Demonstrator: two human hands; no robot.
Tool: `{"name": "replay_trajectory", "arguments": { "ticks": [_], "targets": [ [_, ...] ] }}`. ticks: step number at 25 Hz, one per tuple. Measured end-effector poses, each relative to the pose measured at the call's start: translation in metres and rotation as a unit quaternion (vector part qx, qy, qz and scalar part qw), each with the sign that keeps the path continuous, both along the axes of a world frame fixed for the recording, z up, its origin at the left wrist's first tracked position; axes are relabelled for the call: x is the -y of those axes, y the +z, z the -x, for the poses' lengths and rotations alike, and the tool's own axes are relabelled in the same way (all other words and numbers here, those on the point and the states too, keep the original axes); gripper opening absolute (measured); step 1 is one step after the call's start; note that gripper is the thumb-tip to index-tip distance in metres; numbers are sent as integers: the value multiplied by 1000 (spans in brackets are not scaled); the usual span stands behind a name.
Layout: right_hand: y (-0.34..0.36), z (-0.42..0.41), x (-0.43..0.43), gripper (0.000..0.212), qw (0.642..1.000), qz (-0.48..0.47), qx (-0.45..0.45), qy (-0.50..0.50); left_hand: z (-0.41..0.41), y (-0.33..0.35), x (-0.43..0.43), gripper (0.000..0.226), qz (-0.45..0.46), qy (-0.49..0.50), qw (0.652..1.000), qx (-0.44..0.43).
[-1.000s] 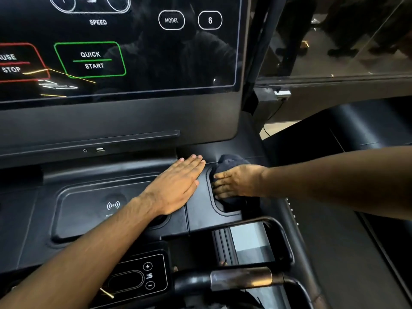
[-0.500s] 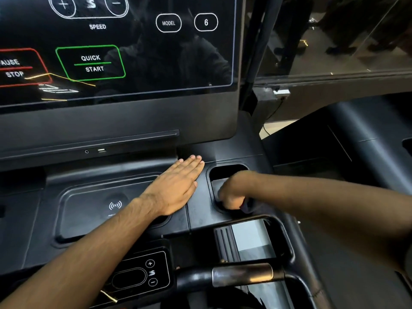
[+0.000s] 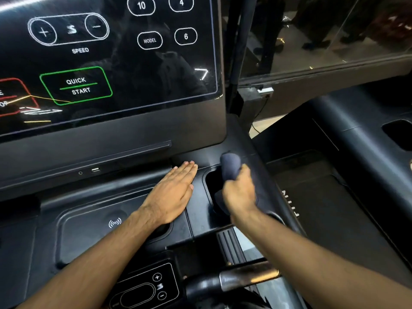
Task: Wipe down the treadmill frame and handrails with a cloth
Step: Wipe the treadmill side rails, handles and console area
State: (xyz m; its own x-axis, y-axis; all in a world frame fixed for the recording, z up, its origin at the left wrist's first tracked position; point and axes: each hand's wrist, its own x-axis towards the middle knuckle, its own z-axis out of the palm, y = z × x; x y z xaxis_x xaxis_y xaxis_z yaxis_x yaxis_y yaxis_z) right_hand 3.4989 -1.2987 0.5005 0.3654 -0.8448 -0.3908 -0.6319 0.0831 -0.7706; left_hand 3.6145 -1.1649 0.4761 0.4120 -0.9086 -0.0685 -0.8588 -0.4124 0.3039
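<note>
Dim, low-contrast shot. Glossy screen [image 3: 124,63] carries glare streaks and reflections, brightest top left. right hand [image 3: 239,195] and cloth [image 3: 230,166] are motion-blurred. Wide-angle bending at the edges.

The treadmill's black console deck [image 3: 200,210] ran from the lower left of the frame to its centre, under the screen. A shallow charging tray [image 3: 89,230] with a wireless mark was sunk into it at lower left, and a deep cup-holder recess [image 3: 210,181] at centre. The left hand [image 3: 171,197] lay flat on the deck between them, fingers straight, its heel over the tray's right end. A bunched dark-blue cloth [image 3: 230,166] sat at the recess's upper right rim, gripped by the right hand [image 3: 239,195].
</note>
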Motion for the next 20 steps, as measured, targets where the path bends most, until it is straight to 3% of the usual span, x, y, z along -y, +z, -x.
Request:
{"name": "replay_trajectory", "arguments": {
  "ticks": [1,3,5,7,8,10,12,15,17,18,19,20],
  "targets": [
    [0,-13,-14,70,998,-16,-47,43,0,0,1,60,2,2,1000,-2],
    [-7,-37,-30,91,985,-77,-113,106,0,-2,1,71,3,2,1000,-3],
    [-14,-44,-25,95,977,-121,-112,133,0,-5,1,68,5,5,1000,-5],
    [-8,-34,-9,61,958,-98,-147,227,0,-5,1,67,13,8,1000,-8],
    [-2,-27,-2,41,930,-60,-192,308,0,-5,2,66,14,9,1000,-8],
    [13,-16,14,21,864,22,-255,434,2,-5,5,61,14,9,1000,-6],
    [19,-13,31,23,785,82,-292,540,3,-4,9,56,14,11,1000,-4],
    [7,1,44,36,571,208,-362,707,4,-2,11,56,12,11,1000,-2],
    [4,8,59,33,428,356,-343,757,3,-2,10,56,3,7,1000,4],
    [-1,6,71,31,383,432,-301,759,3,-2,10,58,0,7,1000,10],
    [-2,2,83,33,371,468,-250,762,4,-2,11,59,-5,5,1000,14],
    [-4,-1,98,39,331,497,-230,768,4,-2,11,58,-12,2,1000,16]
  ]
}}
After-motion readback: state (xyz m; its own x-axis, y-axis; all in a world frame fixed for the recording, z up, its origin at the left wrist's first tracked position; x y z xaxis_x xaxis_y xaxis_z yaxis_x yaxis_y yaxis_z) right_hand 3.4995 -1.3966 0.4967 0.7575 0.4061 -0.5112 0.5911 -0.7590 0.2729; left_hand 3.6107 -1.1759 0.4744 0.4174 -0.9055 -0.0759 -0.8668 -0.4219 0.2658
